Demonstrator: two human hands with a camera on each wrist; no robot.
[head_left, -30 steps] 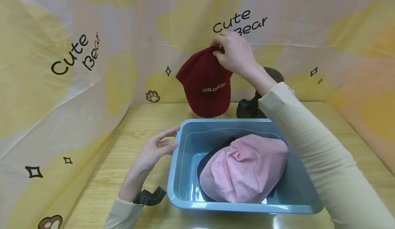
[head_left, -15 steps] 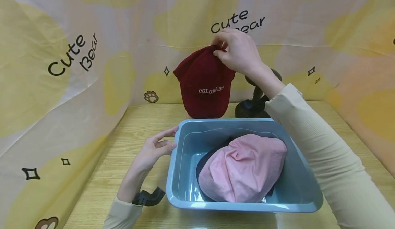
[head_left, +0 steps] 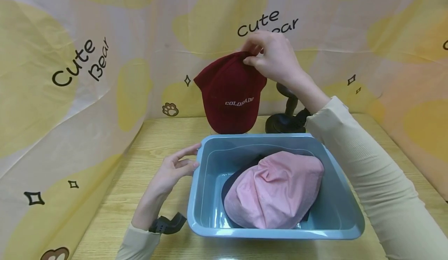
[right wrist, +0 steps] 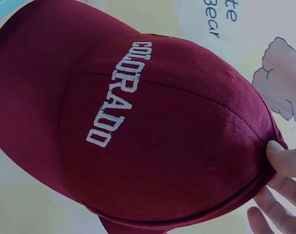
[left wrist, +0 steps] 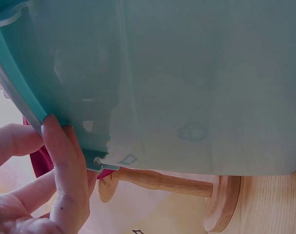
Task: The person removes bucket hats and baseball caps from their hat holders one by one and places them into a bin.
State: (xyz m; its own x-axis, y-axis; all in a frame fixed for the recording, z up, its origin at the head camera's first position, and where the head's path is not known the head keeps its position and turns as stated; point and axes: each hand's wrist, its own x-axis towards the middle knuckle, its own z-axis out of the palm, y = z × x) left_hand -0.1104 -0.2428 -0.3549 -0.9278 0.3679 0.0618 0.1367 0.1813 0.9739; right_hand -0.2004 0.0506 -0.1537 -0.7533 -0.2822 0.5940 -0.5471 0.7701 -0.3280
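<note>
My right hand pinches the crown of a dark red baseball cap marked "COLORADO". The cap is upright behind the basin, with its brim pointing down. In the right wrist view, thumb and fingers grip the folded top of the cap. My left hand holds the left rim of a blue plastic basin; the left wrist view shows the rim between thumb and fingers. Inside the basin lies a crumpled pink cloth hat, partly covering a dark item whose kind is hidden.
A wooden stand with a round base shows beyond the basin in the left wrist view. Behind the basin, a dark stand is partly hidden by my right forearm. Patterned cloth hangs around the wooden table.
My right hand has risen slightly and shifted a little right in the view, still gripping the cap. More of the dark stand now shows. The left hand stays on the rim.
</note>
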